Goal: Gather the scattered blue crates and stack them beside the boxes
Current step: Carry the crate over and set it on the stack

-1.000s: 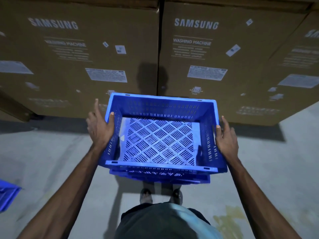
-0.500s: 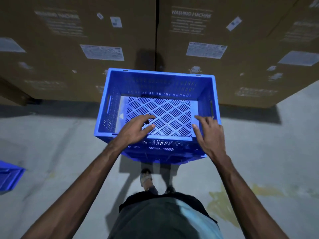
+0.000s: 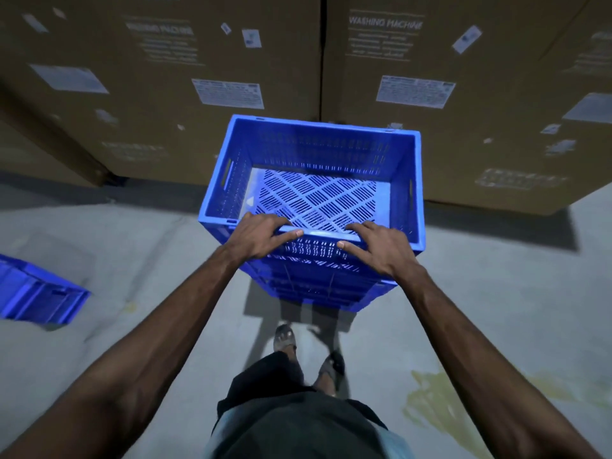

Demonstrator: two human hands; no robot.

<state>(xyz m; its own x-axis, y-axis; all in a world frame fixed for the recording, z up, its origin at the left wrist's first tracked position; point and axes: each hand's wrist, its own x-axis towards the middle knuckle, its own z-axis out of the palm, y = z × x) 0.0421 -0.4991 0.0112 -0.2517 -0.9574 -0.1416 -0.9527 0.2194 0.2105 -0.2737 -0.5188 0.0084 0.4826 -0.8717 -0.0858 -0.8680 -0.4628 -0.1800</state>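
A blue slatted crate (image 3: 318, 167) sits on top of a stack of blue crates (image 3: 318, 286) on the floor, just in front of two big brown washing-machine boxes (image 3: 198, 77). My left hand (image 3: 261, 235) and my right hand (image 3: 377, 245) both grip the top crate's near rim, fingers curled over the edge and thumbs on the outer wall. Another blue crate (image 3: 36, 293) lies apart on the floor at the far left.
The boxes form a wall across the back, with a dark gap at the far left. Grey concrete floor (image 3: 132, 276) spreads around the stack, with a yellowish stain (image 3: 440, 392) at the lower right. My feet (image 3: 308, 349) stand just behind the stack.
My hands left the crate's sides, crossed over its near end and now grip the near rim. The crate has come down onto the stack, close to the boxes.
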